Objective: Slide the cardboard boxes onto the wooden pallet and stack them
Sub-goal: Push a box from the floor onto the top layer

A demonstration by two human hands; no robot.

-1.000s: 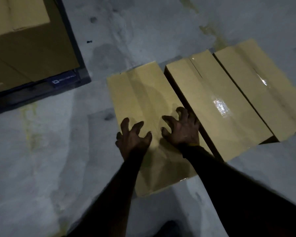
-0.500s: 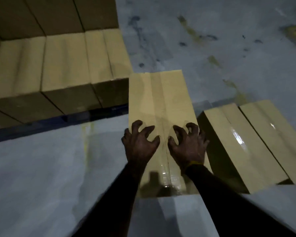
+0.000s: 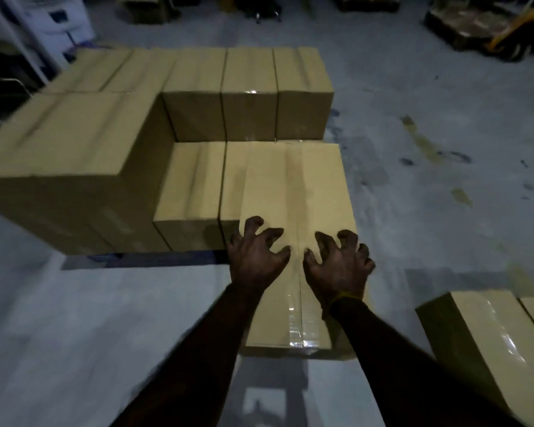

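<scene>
A long taped cardboard box (image 3: 293, 186) lies lengthwise in front of me. Its far end reaches the stack of boxes (image 3: 247, 87) on the dark pallet (image 3: 154, 261), and its near end sticks out over the floor. My left hand (image 3: 256, 257) and my right hand (image 3: 339, 263) sit side by side on its top, either side of the tape seam. The fingers of both are bent like claws, with the tips pressing down on the cardboard. A lower box (image 3: 191, 180) on the pallet lies just left of it.
Two more boxes (image 3: 481, 334) lie on the grey concrete floor at lower right. A taller block of boxes (image 3: 59, 149) fills the pallet's left side. Dark pallets and equipment (image 3: 475, 20) stand at the far back right, a white panel (image 3: 56, 16) at the back left.
Both hands have slid the box forward across the floor, away from the two other boxes, up to the stack on the pallet. The view has tilted up and now shows the whole stack.
</scene>
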